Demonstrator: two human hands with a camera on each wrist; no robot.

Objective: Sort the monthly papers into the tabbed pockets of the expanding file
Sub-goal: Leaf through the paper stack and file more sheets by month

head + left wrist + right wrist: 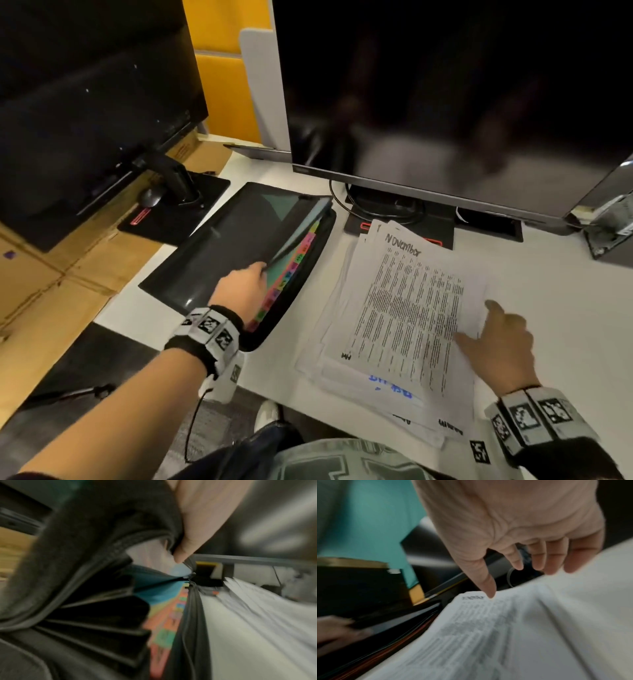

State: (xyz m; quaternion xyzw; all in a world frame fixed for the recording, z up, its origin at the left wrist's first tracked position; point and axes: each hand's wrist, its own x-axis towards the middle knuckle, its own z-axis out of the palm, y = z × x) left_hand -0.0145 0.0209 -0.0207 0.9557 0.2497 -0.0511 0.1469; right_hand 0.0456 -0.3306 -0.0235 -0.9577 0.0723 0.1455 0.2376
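Observation:
The black expanding file [219,246] lies open on the white desk, left of centre, with a row of coloured tabs [291,270] along its right edge. My left hand [246,281] grips the file's top cover at that edge and holds it raised. In the left wrist view my thumb [197,534] presses on the cover [102,547] above the black pleats [102,622] and tabs [171,622]. A loose stack of papers [342,373] lies to the right, topped by a sheet headed "November" [411,301]. My right hand [486,329] rests open at that sheet's right edge, with its thumb [486,585] touching the sheet [479,622].
A large dark monitor [445,102] stands close behind the papers on its stand [397,219]. A second monitor [85,120], its base [178,209] and a mouse [150,197] are at the left over cardboard [51,274]. A computer case [609,233] stands at the far right.

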